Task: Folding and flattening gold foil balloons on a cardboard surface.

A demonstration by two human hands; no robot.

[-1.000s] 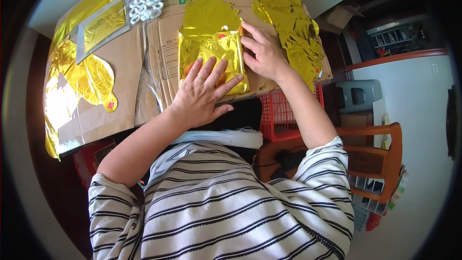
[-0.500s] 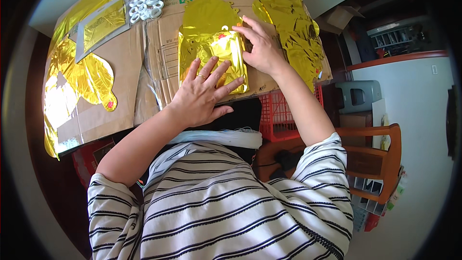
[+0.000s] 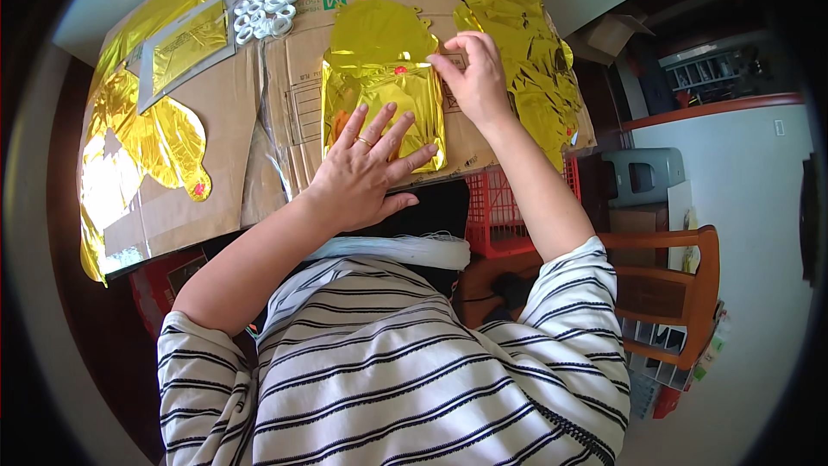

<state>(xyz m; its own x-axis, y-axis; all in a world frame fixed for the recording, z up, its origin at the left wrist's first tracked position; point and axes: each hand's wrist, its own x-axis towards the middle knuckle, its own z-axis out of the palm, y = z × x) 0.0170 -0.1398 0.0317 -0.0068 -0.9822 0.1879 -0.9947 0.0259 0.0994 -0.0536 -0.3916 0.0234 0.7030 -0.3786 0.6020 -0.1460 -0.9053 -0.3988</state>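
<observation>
A folded, flat gold foil balloon [image 3: 379, 30] lies on the cardboard-covered table in front of me, its near part a shiny rectangle with a small red spot. Flat on that near part rests my left hand [image 3: 366, 164], fingers spread and a ring on one of them. At the upper right corner of the folded part is my right hand [image 3: 474, 82]. Its thumb tip is at the foil's edge, and the curled fingers stay apart from the thumb with nothing visible between them.
More flat gold foil balloons [image 3: 517, 43] lie at the right, and another [image 3: 177, 134] at the left. A packaged gold piece [image 3: 185, 47] and several white ribbon rolls [image 3: 267, 4] sit at the back left. Below the table's edge are a red crate [image 3: 496, 211] and a wooden chair [image 3: 703, 285].
My right hand has lifted off the foil's right edge and drawn its fingers in, shifting slightly right. The foil's near part looks flatter. My left hand stays nearly in place.
</observation>
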